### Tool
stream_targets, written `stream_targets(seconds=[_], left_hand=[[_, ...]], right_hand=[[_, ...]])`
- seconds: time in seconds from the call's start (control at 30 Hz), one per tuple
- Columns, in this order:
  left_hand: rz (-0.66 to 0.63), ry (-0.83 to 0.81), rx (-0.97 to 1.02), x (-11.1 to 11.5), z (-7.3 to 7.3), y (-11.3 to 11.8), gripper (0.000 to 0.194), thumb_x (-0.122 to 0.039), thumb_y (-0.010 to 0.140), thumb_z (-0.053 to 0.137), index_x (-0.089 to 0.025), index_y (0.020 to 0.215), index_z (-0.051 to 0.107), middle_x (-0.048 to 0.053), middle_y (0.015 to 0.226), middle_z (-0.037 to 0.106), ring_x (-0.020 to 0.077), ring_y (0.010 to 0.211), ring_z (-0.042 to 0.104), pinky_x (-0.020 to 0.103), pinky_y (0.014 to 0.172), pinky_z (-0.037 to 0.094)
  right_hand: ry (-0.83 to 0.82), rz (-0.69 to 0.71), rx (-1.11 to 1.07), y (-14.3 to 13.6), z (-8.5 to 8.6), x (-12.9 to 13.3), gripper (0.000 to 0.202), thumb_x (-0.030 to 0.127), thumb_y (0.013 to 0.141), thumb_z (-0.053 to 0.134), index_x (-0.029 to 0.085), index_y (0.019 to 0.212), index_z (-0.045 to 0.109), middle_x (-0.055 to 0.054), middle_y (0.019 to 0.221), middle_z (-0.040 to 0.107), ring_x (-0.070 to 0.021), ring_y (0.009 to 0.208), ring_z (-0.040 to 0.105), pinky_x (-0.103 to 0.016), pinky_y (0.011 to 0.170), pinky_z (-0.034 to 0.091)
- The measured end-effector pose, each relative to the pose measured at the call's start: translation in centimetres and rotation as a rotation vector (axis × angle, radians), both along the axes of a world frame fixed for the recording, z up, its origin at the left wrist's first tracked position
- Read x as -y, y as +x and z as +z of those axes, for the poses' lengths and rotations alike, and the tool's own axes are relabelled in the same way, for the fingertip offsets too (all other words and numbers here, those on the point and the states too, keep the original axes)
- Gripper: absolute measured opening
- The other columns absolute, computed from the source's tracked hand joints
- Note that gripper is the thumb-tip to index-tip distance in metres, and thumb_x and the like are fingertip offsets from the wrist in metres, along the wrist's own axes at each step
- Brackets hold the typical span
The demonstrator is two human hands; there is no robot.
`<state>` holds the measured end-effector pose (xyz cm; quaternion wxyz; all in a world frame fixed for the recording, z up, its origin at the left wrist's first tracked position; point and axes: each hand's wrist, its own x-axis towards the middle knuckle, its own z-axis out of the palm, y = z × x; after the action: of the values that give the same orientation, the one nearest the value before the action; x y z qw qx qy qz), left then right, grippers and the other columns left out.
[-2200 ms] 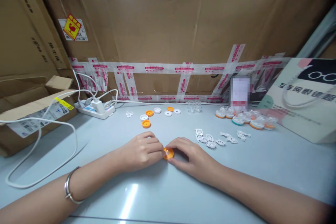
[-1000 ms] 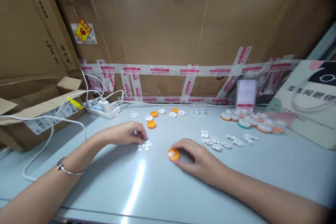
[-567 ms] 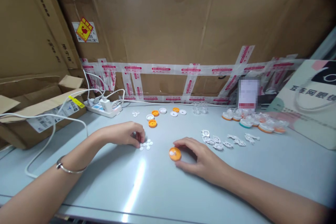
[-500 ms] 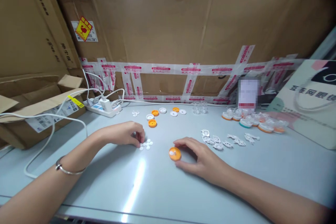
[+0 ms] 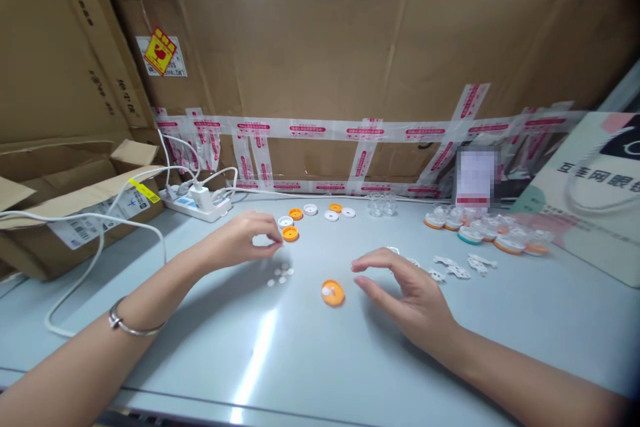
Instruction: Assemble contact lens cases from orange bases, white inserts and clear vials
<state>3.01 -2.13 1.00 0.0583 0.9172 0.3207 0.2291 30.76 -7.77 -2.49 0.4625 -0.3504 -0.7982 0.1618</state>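
My left hand (image 5: pixel 250 238) is raised with thumb and fingertips pinched together; whatever they hold, if anything, is too small to tell. Just past its fingertips lies an orange round cap (image 5: pixel 290 234). Several small white discs (image 5: pixel 284 273) are scattered on the table below that hand. An orange dish-like part (image 5: pixel 333 293) rests on the table with small white pieces (image 5: pixel 328 291) inside it. To the right of this part, my right hand (image 5: pixel 400 283) hovers apart from it, thumb and fingers spread with nothing between them. Behind its fingers are white openwork plastic pieces (image 5: pixel 456 269), partly hidden.
White rings (image 5: pixel 310 210) and orange caps lie toward the back. Clear plastic parts (image 5: pixel 382 205) stand beyond, and several assembled clear-topped pieces (image 5: pixel 470 233) sit at right. A power strip (image 5: pixel 197 203), cables and an open carton (image 5: pixel 75 207) occupy the left. Large cardboard (image 5: pixel 310 47) walls the back.
My left hand has risen from the white discs toward the orange cap behind them. My right hand has let go of the orange dish-like part and moved right.
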Motion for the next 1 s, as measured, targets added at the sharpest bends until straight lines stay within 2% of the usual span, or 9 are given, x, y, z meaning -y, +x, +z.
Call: stream_targets(seconds=[0.1,0.17,0.27,0.47,0.57,0.67,0.73,0.83,1.0], left_hand=[[-0.038,0.253,0.238,1.8,0.0,3.1,0.009,-0.018,0.081,0.056,-0.018,0.080,0.064,0.003,0.075,0.067,0.0132,0.072,0.060,0.028,0.071,0.043],[-0.076,0.303,0.306,3.2,-0.4,5.4,0.008,-0.017,0.081,0.056,-0.018,0.076,0.062,0.000,0.068,0.066,0.0117,0.066,0.059,0.028,0.070,0.042],[-0.053,0.309,0.345,4.3,-1.4,7.7,0.010,-0.017,0.081,0.056,-0.017,0.072,0.061,0.000,0.065,0.063,0.0108,0.061,0.056,0.028,0.066,0.040],[-0.034,0.366,0.412,4.5,-2.6,8.2,0.005,-0.016,0.079,0.058,-0.017,0.074,0.060,0.000,0.063,0.064,0.0110,0.059,0.056,0.028,0.063,0.038],[-0.037,0.392,0.395,4.6,-2.7,8.2,0.006,-0.015,0.079,0.058,-0.017,0.075,0.061,-0.001,0.063,0.064,0.0107,0.059,0.055,0.028,0.062,0.037],[-0.043,0.327,0.348,4.4,-2.6,7.8,0.007,-0.018,0.082,0.056,-0.018,0.079,0.063,0.000,0.068,0.065,0.0113,0.064,0.056,0.028,0.066,0.038],[-0.040,0.209,0.279,4.2,-2.5,7.2,0.009,-0.024,0.082,0.058,-0.018,0.086,0.063,0.003,0.077,0.066,0.0137,0.073,0.059,0.029,0.071,0.040],[0.005,-0.008,0.153,3.8,-2.4,6.3,0.029,-0.036,0.075,0.065,-0.018,0.097,0.062,0.006,0.091,0.064,0.0185,0.086,0.058,0.033,0.077,0.041],[0.032,-0.193,0.053,3.4,-3.2,5.9,0.033,-0.041,0.072,0.067,-0.020,0.096,0.062,0.004,0.094,0.060,0.0191,0.089,0.056,0.033,0.081,0.038]], right_hand=[[0.119,0.070,-0.055,-0.3,0.0,0.1,0.016,0.014,0.081,0.057,0.024,0.093,0.062,-0.003,0.082,0.067,-0.0161,0.075,0.063,-0.031,0.069,0.050],[0.144,0.095,-0.072,-0.5,0.0,0.3,0.020,0.013,0.080,0.059,0.024,0.096,0.062,-0.003,0.083,0.069,-0.0164,0.075,0.063,-0.031,0.067,0.051],[0.140,0.137,-0.093,-0.7,0.0,0.4,0.021,0.013,0.080,0.059,0.025,0.096,0.063,-0.002,0.082,0.070,-0.0157,0.074,0.064,-0.030,0.066,0.052],[0.026,0.046,-0.092,-1.0,-0.3,0.4,0.012,0.019,0.079,0.061,0.024,0.090,0.063,-0.001,0.078,0.068,-0.0139,0.070,0.064,-0.027,0.067,0.052],[0.011,0.093,-0.089,-1.0,-0.3,0.2,0.014,0.016,0.080,0.059,0.023,0.091,0.064,-0.001,0.080,0.069,-0.0136,0.073,0.064,-0.026,0.069,0.051],[-0.020,0.125,-0.063,-0.8,-0.4,-0.2,0.014,0.014,0.081,0.056,0.022,0.089,0.065,-0.002,0.081,0.069,-0.0138,0.075,0.064,-0.026,0.069,0.051],[-0.076,0.098,0.002,-0.5,-0.5,-0.6,0.013,0.014,0.081,0.056,0.021,0.085,0.065,-0.002,0.080,0.069,-0.0141,0.075,0.064,-0.026,0.069,0.050],[-0.134,0.096,0.141,0.0,-0.9,-1.4,0.012,0.013,0.079,0.056,0.020,0.081,0.065,-0.002,0.078,0.068,-0.0138,0.072,0.063,-0.025,0.066,0.049],[-0.078,0.134,0.270,0.1,-1.4,-1.7,0.013,0.010,0.079,0.054,0.018,0.078,0.064,-0.003,0.075,0.066,-0.0130,0.069,0.061,-0.024,0.063,0.047]])
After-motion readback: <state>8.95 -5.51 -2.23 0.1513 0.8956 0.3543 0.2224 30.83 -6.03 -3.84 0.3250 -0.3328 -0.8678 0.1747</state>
